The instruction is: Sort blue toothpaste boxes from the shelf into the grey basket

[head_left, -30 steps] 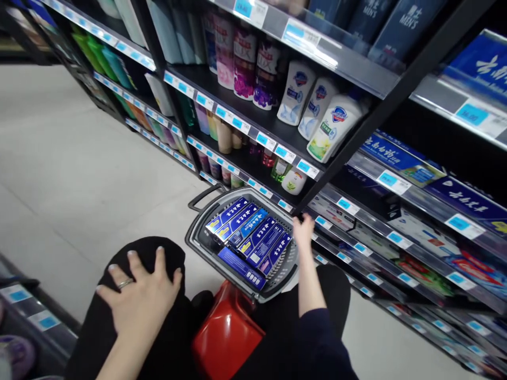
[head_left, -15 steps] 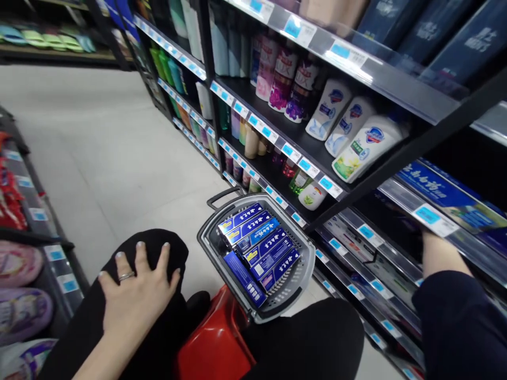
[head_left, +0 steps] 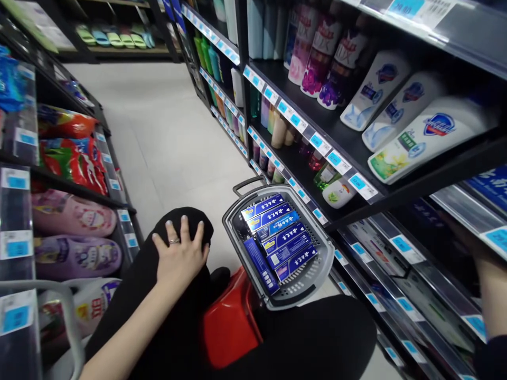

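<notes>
My left hand [head_left: 180, 258] lies on my left knee with its fingers spread, a ring on one finger, holding nothing. My right hand [head_left: 480, 252] reaches into a dark shelf gap at the right; its fingers are lost in shadow, so I cannot make out what they touch. A dark blue box [head_left: 422, 216] shows dimly in that gap. Between my knees and the shelves stands a grey shopping basket [head_left: 317, 282] with its handle up. Several blue toothpaste boxes [head_left: 291, 240] lie in it, most in a row and one crosswise.
A red plastic stool [head_left: 227, 327] is beneath me. White body wash bottles [head_left: 415, 137] and pink and purple bottles [head_left: 320, 63] stand on the right shelves. Detergent bottles [head_left: 79, 256] and red bags [head_left: 75, 166] fill the left shelf. Slippers [head_left: 114, 39] sit at the aisle's far end.
The view has swung rightward and down, so the left shelf shows more. My right hand has gone deeper into the shelf gap. My left hand stays on the knee.
</notes>
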